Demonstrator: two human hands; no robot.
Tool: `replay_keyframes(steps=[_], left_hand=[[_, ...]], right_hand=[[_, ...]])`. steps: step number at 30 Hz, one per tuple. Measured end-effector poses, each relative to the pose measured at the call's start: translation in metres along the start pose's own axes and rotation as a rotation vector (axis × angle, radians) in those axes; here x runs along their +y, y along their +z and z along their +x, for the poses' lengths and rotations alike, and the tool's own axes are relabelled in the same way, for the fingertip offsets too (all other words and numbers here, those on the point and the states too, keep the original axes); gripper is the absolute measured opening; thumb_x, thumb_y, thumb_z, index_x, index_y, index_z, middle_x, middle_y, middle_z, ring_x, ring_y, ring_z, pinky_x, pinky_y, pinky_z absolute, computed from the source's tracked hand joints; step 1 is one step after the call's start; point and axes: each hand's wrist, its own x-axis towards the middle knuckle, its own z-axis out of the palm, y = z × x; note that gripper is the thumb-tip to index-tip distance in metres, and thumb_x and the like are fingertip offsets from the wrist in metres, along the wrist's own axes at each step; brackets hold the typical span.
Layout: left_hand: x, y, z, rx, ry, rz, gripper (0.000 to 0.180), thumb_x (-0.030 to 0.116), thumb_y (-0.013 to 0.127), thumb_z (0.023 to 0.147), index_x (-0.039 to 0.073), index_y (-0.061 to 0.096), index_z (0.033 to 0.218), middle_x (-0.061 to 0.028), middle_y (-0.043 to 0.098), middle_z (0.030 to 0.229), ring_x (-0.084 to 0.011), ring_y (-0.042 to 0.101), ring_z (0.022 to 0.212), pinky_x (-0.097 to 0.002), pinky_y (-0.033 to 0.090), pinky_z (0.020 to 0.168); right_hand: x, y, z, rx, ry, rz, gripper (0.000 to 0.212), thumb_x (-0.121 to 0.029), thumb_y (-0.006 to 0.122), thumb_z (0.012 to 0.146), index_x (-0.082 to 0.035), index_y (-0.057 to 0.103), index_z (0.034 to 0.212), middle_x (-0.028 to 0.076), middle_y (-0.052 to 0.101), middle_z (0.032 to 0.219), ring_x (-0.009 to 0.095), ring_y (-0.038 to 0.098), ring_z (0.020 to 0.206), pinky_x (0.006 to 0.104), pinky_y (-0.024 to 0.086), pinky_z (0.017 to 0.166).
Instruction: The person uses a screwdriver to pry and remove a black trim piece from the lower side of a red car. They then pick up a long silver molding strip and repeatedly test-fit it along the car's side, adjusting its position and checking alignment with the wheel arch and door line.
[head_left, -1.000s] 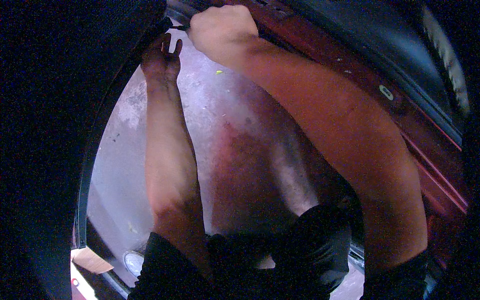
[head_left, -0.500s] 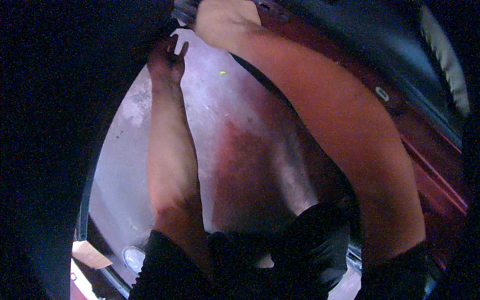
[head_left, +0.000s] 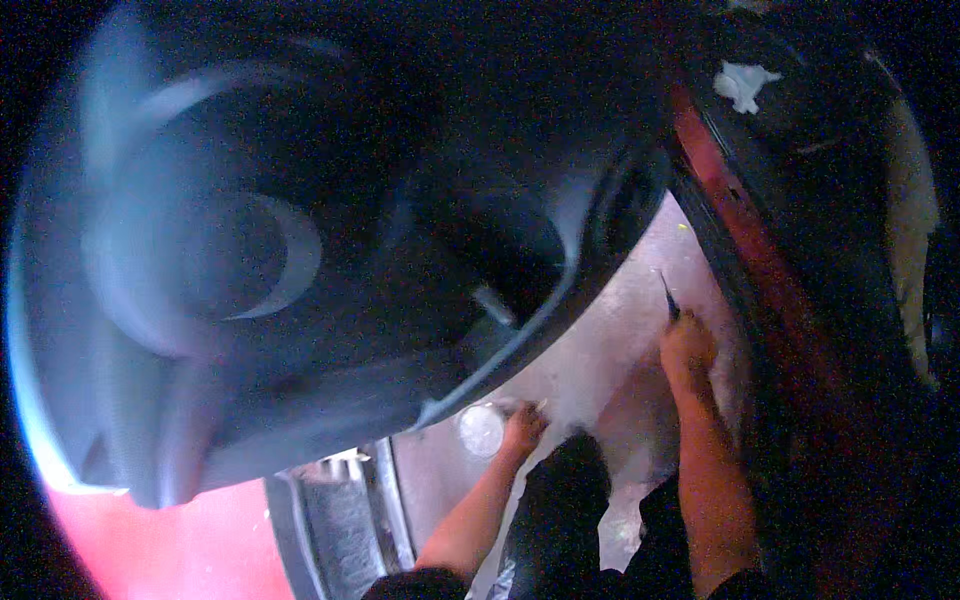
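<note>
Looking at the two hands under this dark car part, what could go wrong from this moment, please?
The right hand grips a thin dark pointed tool with its tip up near the dark red painted body edge; a slip might scratch the paint. The left hand rests beside a small round pale object on the grey concrete floor and could knock it away. The large dark curved panel fills much of the picture, so fingers are hard to see.

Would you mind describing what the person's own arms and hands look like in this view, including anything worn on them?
Both forearms are bare from the lower edge up to the hands. The left hand and the right hand wear no gloves, and no watch, ring or band shows. Dark, near-black clothing starts near each elbow at the bottom of the picture. The dim reddish light hides finer detail.
</note>
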Motion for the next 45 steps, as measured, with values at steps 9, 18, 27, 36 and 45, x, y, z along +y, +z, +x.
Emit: replay_keyframes(steps=[9, 18, 27, 36, 45], left_hand=[[0.237, -0.478, -0.356, 0.924, 0.104, -0.880, 0.044, 0.049, 0.060, 0.091, 0.006, 0.061, 0.101, -0.0093, 0.062, 0.080, -0.0204, 0.061, 0.074, -0.0347, 0.052, 0.067], [0.263, -0.639, -0.404, 1.196, 0.189, -1.183, 0.070, 0.069, 0.058, 0.085, 0.022, 0.050, 0.135, -0.0060, 0.054, 0.118, -0.0237, 0.048, 0.109, -0.0612, 0.041, 0.089], [0.201, -0.777, -0.473, 0.867, 0.412, -0.878, 0.071, 0.013, 0.064, 0.094, 0.012, 0.025, 0.153, -0.0026, 0.046, 0.139, -0.0159, 0.047, 0.123, -0.0434, 0.033, 0.107], [0.333, -0.590, -0.581, 1.009, 0.441, -0.585, 0.062, 0.002, 0.080, 0.072, 0.004, 0.055, 0.128, -0.0042, 0.062, 0.107, -0.0150, 0.058, 0.098, -0.0309, 0.049, 0.087], [0.438, -0.452, -0.657, 0.875, 0.701, -0.128, 0.071, 0.039, 0.086, 0.051, 0.005, 0.057, 0.107, -0.0135, 0.056, 0.102, -0.0329, 0.055, 0.092, -0.0470, 0.044, 0.083]], right_hand=[[0.025, -0.074, -0.319, -0.358, 0.008, 0.317, 0.038, -0.038, 0.054, 0.095, -0.002, 0.061, 0.102, 0.025, 0.067, 0.099, 0.045, 0.063, 0.092, 0.0538, 0.050, 0.080], [0.027, -0.240, -0.476, -0.606, -0.009, 0.154, 0.045, -0.047, 0.055, 0.093, -0.003, 0.061, 0.103, 0.024, 0.067, 0.104, 0.045, 0.063, 0.097, 0.0525, 0.049, 0.083], [0.149, -0.315, -0.675, -0.223, 0.141, 0.152, 0.045, -0.045, 0.057, 0.092, -0.001, 0.065, 0.096, 0.024, 0.068, 0.091, 0.044, 0.065, 0.090, 0.0494, 0.049, 0.077], [0.257, -0.328, -0.797, -0.516, 0.313, -0.095, 0.048, -0.044, 0.061, 0.091, 0.003, 0.067, 0.093, 0.019, 0.068, 0.081, 0.034, 0.068, 0.081, 0.0452, 0.051, 0.078], [0.183, -0.367, -0.725, -0.485, 0.159, -0.014, 0.043, -0.039, 0.064, 0.089, 0.003, 0.064, 0.095, 0.019, 0.068, 0.082, 0.032, 0.066, 0.079, 0.0436, 0.051, 0.075]])
